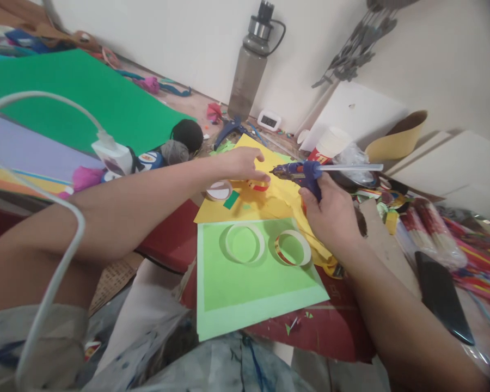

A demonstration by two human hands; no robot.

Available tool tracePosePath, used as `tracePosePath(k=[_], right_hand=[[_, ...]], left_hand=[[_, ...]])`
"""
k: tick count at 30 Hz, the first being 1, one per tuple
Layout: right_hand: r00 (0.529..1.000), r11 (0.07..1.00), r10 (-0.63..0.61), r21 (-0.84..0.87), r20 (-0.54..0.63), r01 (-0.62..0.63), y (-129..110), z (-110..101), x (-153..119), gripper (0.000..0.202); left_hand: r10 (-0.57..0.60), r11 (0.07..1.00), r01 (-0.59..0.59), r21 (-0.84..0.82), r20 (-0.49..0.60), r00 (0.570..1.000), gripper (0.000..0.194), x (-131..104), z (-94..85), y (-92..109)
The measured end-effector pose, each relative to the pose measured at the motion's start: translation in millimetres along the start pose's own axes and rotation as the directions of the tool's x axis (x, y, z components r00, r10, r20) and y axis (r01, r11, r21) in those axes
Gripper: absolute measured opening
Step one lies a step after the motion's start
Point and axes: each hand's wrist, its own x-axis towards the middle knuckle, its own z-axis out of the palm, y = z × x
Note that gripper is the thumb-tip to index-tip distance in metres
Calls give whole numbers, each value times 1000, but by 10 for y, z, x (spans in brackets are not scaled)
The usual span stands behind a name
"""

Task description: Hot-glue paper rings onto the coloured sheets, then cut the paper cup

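My right hand (330, 209) grips a blue hot glue gun (298, 171), with a clear glue stick (351, 167) poking out of its back. The nozzle points left toward my left hand (245, 163), whose visible fingers are apart. Just under that hand is a red and yellow paper ring (259, 186); whether they touch is unclear. Beside it lie another ring (219, 190) and a small green paper piece (231, 200) on yellow paper (212, 211). Closer to me, a white paper ring (245, 243) and a white ring with red and yellow print (293, 247) rest on light green paper (261, 294).
A grey water bottle (249, 71) and a small digital clock (269, 120) stand by the wall. Green sheet (85, 98) and a white plug with cable (112, 155) are at left. A paper cup (330, 144), black phone (443, 294) and packaged sticks (430, 228) lie right.
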Motion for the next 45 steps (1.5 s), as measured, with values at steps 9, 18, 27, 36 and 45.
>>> tracePosePath(k=[9,18,27,36,45], right_hand=[[998,1000,-4,-1,66,4,-86,120,-57,29],[987,999,28,-27,159,-24,-184,69,-44,35],[980,995,69,-77,185,-56,-291,-102,-9,28],[975,988,131,61,177,-144,-220,-198,58,35],[944,974,196,62,265,-220,-162,-298,136,41]], left_hand=[[-101,934,101,-344,16,995,33,36,22,-33],[-90,945,82,-315,-11,996,19,104,50,-108],[-111,980,94,-175,-88,990,22,90,-7,-77],[-198,809,196,-555,56,979,17,125,-19,-106],[-209,636,282,-719,191,959,18,199,-48,-168]])
